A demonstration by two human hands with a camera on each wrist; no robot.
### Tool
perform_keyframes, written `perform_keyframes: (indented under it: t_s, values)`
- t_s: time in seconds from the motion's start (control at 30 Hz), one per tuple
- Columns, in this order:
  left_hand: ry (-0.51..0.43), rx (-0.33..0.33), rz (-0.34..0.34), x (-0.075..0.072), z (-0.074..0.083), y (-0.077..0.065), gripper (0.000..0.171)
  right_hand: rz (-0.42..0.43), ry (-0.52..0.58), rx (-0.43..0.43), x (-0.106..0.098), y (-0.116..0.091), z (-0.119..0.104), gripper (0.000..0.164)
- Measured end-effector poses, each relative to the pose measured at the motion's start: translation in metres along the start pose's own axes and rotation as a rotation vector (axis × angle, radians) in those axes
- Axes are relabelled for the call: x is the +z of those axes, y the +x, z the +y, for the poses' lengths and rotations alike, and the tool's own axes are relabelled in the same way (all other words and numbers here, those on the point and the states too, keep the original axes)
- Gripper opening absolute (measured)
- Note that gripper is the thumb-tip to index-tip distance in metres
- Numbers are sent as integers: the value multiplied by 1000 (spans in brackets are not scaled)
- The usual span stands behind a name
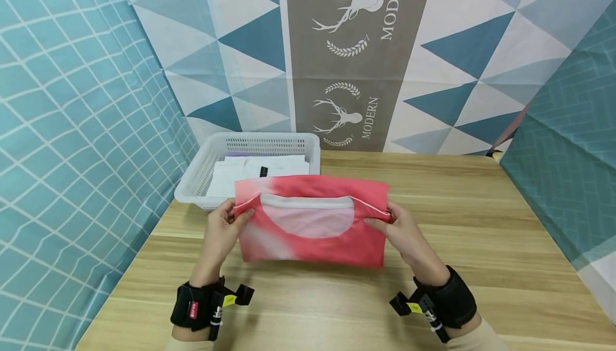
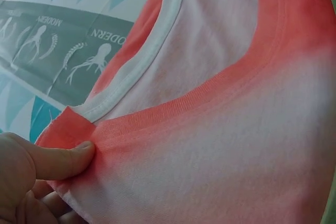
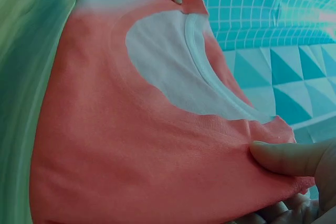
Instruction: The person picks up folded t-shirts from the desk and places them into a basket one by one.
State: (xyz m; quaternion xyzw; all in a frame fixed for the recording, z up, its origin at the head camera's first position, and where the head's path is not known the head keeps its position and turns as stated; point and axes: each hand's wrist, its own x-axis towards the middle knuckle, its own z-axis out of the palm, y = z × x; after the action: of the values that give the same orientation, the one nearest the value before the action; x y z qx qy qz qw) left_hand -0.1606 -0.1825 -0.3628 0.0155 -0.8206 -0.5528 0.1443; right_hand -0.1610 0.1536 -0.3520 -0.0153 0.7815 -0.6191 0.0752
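A folded red and white shirt [image 1: 308,249] is held up above the table, its round neckline facing the head camera. My left hand [image 1: 225,229] pinches its left side near the shoulder, thumb on the front and fingers behind. On the opposite side my right hand [image 1: 401,230] grips the other shoulder the same way. The left wrist view shows the left thumb [image 2: 65,161] pressed on the cloth beside the neckband. In the right wrist view the right thumb [image 3: 289,157] lies on the red fabric, its fingers partly hidden underneath.
Behind the shirt at the left stands a white plastic basket [image 1: 192,182] with folded white clothing [image 1: 284,165] and a bit of purple in it. A wooden table [image 1: 481,233] lies beneath. Patterned cloths hang at the back, the left [image 1: 72,99] and the right [image 1: 572,142].
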Motion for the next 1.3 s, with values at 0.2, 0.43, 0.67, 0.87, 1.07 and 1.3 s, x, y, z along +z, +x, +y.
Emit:
perform_keyframes:
  t_s: [0.2,0.43,0.67,0.87,1.07,1.3]
  values:
    - [66,50,50,-19,7,11,21,-15,27,-68,12,11,-14,43]
    - [161,97,91,-38,15,25,23,-14,62,-113,27,24,-30,39]
    - [176,148,152,-56,23,39,22,7,63,-137,41,39,-47,40]
    - [191,139,213,-67,27,51,22,25,42,-150,51,49,-62,39]
    - [177,165,242,-78,31,64,27,47,40,-211,62,58,-76,40]
    - [181,161,309,-89,38,81,28,71,59,-306,77,77,-86,37]
